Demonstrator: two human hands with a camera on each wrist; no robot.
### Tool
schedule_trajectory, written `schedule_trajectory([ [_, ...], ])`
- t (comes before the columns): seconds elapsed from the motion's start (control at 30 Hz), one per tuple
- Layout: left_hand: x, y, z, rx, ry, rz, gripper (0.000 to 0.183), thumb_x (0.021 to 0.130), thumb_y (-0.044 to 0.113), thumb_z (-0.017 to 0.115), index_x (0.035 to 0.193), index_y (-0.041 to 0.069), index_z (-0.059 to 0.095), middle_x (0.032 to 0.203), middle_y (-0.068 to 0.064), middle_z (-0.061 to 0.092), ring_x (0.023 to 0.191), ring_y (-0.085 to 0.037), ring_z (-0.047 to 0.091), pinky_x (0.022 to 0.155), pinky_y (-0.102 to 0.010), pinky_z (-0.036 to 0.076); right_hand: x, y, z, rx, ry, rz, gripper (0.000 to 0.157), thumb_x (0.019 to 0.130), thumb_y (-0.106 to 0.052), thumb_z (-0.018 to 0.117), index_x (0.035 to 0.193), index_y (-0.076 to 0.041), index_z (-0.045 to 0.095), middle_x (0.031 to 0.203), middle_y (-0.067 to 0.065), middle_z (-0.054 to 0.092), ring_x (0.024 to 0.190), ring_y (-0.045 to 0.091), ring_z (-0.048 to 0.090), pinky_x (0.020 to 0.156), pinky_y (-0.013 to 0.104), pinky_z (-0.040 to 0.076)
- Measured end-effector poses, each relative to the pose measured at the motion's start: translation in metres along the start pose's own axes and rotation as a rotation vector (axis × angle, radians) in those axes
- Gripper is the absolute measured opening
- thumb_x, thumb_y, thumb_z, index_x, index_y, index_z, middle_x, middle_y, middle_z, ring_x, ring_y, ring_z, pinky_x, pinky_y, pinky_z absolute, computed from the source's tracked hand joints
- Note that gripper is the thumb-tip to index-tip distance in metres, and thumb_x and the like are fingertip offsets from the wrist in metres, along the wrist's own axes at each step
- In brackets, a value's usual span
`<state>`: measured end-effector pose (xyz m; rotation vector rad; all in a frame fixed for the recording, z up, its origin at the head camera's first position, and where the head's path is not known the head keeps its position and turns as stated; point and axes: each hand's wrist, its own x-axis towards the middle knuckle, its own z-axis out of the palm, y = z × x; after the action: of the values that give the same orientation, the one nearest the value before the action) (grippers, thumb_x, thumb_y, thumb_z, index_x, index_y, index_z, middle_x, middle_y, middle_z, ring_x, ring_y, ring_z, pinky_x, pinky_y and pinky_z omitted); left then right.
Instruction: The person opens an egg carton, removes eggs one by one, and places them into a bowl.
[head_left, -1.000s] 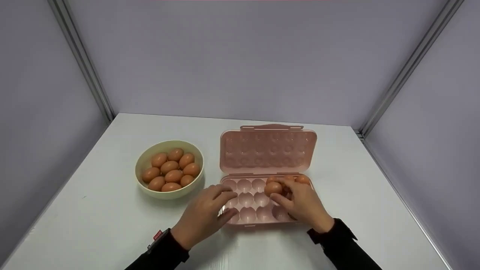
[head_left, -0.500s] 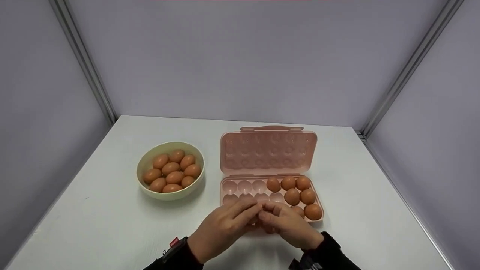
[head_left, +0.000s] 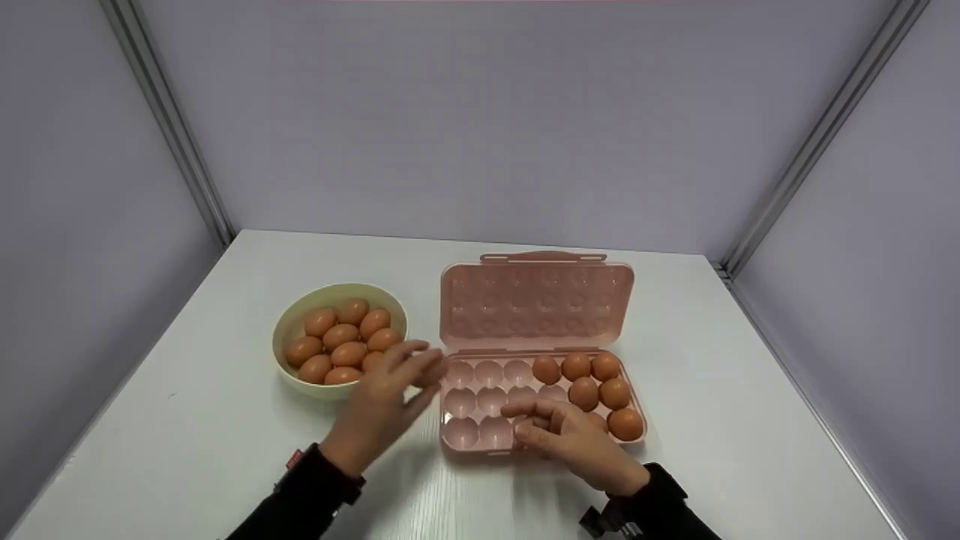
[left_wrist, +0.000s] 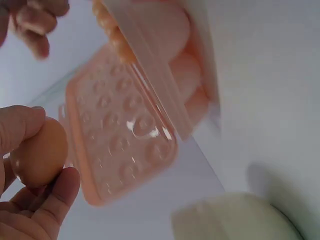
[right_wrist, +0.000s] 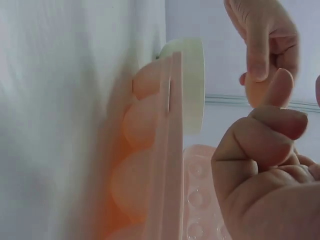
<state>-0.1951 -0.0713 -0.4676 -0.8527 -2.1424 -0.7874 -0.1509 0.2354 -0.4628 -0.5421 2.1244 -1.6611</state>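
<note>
A brown egg (left_wrist: 42, 152) is pinched between the thumb and fingers of my left hand (head_left: 382, 405), just left of the pink egg carton (head_left: 476, 450) and beside the bowl's right rim. My right hand (head_left: 577, 446) hovers over the carton's front edge. Its fingers are loosely bent and hold nothing, as the right wrist view shows. The carton lies open, its lid (head_left: 536, 304) tilted back. Several eggs (head_left: 583, 394) fill cups on its right side, while the cups at the left are bare. My right hand hides some of the front cups.
A pale green bowl (head_left: 289, 322) with several brown eggs (head_left: 341, 336) stands left of the carton. Both rest on a white table (head_left: 187, 420). Grey-white panels (head_left: 465, 120) enclose the back and sides.
A second ago my right hand held an egg above the carton. The hands then met at its front edge. Now my left hand has moved left and up, holding an egg.
</note>
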Motion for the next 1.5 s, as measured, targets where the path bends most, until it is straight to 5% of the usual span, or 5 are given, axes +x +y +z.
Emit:
schedule_trajectory([
  [0.27,-0.010,-0.069,-0.030,0.108,0.031,-0.338,0.050,0.081,0.000,0.090,0.127,-0.002,0.071,0.130,-0.022,0.067,0.120,-0.040,0.067,0.099,-0.054,0.060,0.000,0.006,-0.006,-0.112,0.088,-0.048,0.043,0.106,-0.022,0.068,0.138,0.006,0.063,0.123,0.022,0.072,0.101,0.006,0.072,0.090,0.022,0.059],
  [0.63,-0.011,-0.094,-0.050,0.081,-0.268,-0.719,0.051,0.096,0.012,0.078,0.141,-0.004,0.062,0.148,-0.033,0.057,0.132,-0.052,0.061,0.112,-0.064,0.049,-0.001,0.012,-0.015,-0.178,0.147,-0.110,0.040,0.108,-0.019,0.065,0.135,0.010,0.063,0.118,0.029,0.073,0.103,0.019,0.075,0.086,0.021,0.059],
  [0.83,0.000,-0.099,-0.053,0.076,-0.370,-0.775,0.050,0.097,0.017,0.077,0.139,-0.007,0.063,0.135,-0.031,0.068,0.120,-0.046,0.068,0.104,-0.061,0.054,0.001,0.012,-0.014,-0.222,0.168,-0.104,0.040,0.106,-0.022,0.068,0.132,0.008,0.065,0.116,0.019,0.076,0.102,0.017,0.076,0.085,0.021,0.059],
  [1.27,0.004,-0.110,-0.044,0.103,-0.352,-0.812,0.052,0.100,0.018,0.074,0.147,-0.001,0.059,0.143,-0.035,0.056,0.135,-0.052,0.053,0.113,-0.068,0.044,0.003,0.013,-0.013,-0.257,0.163,-0.101,0.041,0.105,-0.024,0.070,0.131,0.007,0.067,0.115,0.021,0.077,0.096,0.004,0.072,0.082,0.019,0.058],
  [1.5,0.002,-0.099,-0.046,0.183,-0.330,-0.748,0.058,0.099,0.028,0.076,0.145,-0.001,0.057,0.142,-0.038,0.054,0.132,-0.056,0.055,0.106,-0.071,0.048,-0.001,0.007,-0.021,-0.317,0.193,-0.117,0.037,0.106,-0.025,0.069,0.129,0.003,0.069,0.117,0.017,0.077,0.089,0.002,0.067,0.078,0.019,0.055],
])
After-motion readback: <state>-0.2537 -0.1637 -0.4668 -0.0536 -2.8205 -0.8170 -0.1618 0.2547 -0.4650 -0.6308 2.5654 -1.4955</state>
